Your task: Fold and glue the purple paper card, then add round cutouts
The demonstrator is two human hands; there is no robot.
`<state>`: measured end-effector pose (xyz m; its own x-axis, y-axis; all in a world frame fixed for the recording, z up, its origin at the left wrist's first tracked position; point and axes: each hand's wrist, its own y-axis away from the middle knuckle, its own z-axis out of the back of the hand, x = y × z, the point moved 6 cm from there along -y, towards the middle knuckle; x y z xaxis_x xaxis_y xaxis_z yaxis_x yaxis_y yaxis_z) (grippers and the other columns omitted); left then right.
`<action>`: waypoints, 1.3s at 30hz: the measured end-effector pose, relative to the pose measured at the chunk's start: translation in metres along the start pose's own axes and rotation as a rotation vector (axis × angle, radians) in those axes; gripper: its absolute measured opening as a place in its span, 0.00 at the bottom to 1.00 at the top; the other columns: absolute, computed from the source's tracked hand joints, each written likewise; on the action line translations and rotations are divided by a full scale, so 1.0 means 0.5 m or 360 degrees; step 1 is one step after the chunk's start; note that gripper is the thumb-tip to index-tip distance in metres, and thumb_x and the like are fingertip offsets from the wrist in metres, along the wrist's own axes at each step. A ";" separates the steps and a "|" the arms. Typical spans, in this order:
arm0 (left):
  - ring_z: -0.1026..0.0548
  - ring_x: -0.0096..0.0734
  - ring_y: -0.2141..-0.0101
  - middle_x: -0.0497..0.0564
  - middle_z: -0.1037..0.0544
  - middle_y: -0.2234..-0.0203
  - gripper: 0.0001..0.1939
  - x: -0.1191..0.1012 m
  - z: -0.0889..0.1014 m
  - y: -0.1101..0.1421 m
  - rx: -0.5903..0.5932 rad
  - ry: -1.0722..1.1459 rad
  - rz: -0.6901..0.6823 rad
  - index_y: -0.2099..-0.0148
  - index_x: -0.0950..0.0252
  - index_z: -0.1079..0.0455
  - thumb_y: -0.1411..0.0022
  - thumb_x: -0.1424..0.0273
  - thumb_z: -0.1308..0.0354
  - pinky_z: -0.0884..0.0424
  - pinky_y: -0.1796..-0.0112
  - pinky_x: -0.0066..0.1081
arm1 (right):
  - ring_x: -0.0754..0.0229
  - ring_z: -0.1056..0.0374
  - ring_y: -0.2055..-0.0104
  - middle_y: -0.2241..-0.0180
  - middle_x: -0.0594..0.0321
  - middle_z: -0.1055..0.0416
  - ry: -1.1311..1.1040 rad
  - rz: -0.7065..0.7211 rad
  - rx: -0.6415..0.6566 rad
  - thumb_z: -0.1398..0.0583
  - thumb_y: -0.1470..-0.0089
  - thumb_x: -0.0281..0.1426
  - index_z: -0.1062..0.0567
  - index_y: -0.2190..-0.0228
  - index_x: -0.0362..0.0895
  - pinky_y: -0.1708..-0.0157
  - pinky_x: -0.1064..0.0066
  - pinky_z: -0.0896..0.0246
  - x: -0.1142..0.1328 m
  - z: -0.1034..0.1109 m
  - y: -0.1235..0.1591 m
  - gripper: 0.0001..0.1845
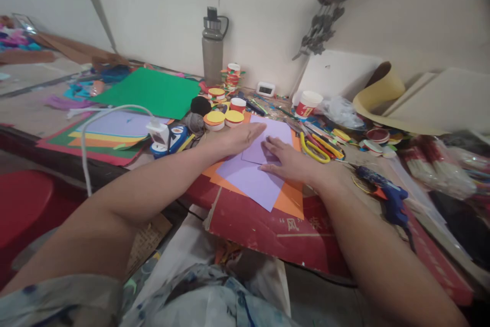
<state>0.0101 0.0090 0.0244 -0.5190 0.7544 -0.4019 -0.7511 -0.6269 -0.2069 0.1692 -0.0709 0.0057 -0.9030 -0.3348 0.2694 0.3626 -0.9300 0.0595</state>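
Note:
A sheet of purple paper (250,181) lies on orange paper (293,199) at the table's front. On top of it rests a smaller purple piece (254,152), perhaps a folded part; I cannot tell whether the two are joined. My left hand (245,138) is stretched out, its edge against the purple paper near the upper left. With fingers spread, my right hand (287,160) presses flat on the right side of the smaller piece. Neither hand grips anything. The palms hide part of the paper.
Yellow-handled scissors (316,148) and a blue glue gun (388,192) lie to the right. Yellow-topped round tubs (214,120), a grey bottle (213,51) and a white-red cup (307,105) stand behind. Green paper (149,91) and a power strip (170,141) with a white cable are at left.

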 end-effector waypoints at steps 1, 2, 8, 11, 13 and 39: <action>0.23 0.48 0.35 0.63 0.23 0.33 0.45 0.010 0.004 -0.004 -0.0056 0.0110 0.0043 0.29 0.65 0.28 0.21 0.42 0.73 0.30 0.34 0.42 | 0.35 0.53 0.19 0.21 0.44 0.50 0.0022 0.0012 -0.0002 0.39 0.37 0.62 0.35 0.25 0.41 0.22 0.41 0.50 0.008 0.003 0.002 0.53; 0.22 0.48 0.37 0.64 0.21 0.35 0.47 0.017 0.005 -0.008 -0.0102 0.0220 0.0087 0.33 0.66 0.25 0.22 0.40 0.73 0.28 0.35 0.43 | 0.36 0.51 0.19 0.21 0.44 0.49 0.0042 0.0028 -0.0015 0.38 0.36 0.60 0.34 0.25 0.41 0.22 0.43 0.49 0.017 0.007 0.003 0.51; 0.20 0.45 0.39 0.67 0.20 0.37 0.49 0.005 0.005 -0.012 -0.0118 0.0561 0.0136 0.35 0.70 0.23 0.22 0.39 0.73 0.24 0.39 0.39 | 0.42 0.28 0.31 0.29 0.51 0.30 0.0284 0.0132 -0.0123 0.41 0.30 0.40 0.19 0.38 0.48 0.34 0.48 0.28 0.065 0.033 0.014 0.24; 0.20 0.46 0.39 0.66 0.19 0.38 0.48 0.001 0.017 -0.008 -0.0118 0.0664 0.0093 0.35 0.69 0.22 0.21 0.41 0.72 0.24 0.38 0.41 | 0.45 0.21 0.40 0.40 0.56 0.18 0.0373 0.0138 -0.0295 0.46 0.28 0.35 0.15 0.47 0.51 0.42 0.50 0.23 0.079 0.056 0.024 0.21; 0.23 0.47 0.36 0.64 0.19 0.38 0.47 -0.003 0.030 -0.008 -0.0149 0.0654 -0.0055 0.37 0.67 0.20 0.21 0.41 0.71 0.27 0.35 0.43 | 0.45 0.19 0.45 0.46 0.54 0.15 0.0377 0.0117 -0.0526 0.49 0.27 0.34 0.13 0.52 0.49 0.45 0.50 0.23 0.082 0.082 0.034 0.23; 0.23 0.28 0.67 0.50 0.15 0.67 0.07 -0.073 0.073 -0.007 -0.0631 0.0376 -0.0448 0.59 0.63 0.17 0.30 0.67 0.35 0.32 0.63 0.26 | 0.54 0.23 0.64 0.69 0.62 0.19 -0.0415 0.0334 -0.1911 0.32 0.34 0.44 0.18 0.67 0.50 0.59 0.59 0.28 0.099 0.231 0.158 0.13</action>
<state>0.0168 -0.0096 0.0723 -0.1797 0.8683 -0.4624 -0.6128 -0.4665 -0.6379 0.1798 -0.1434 0.1350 -0.7306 -0.5813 0.3581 -0.0696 -0.4583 -0.8861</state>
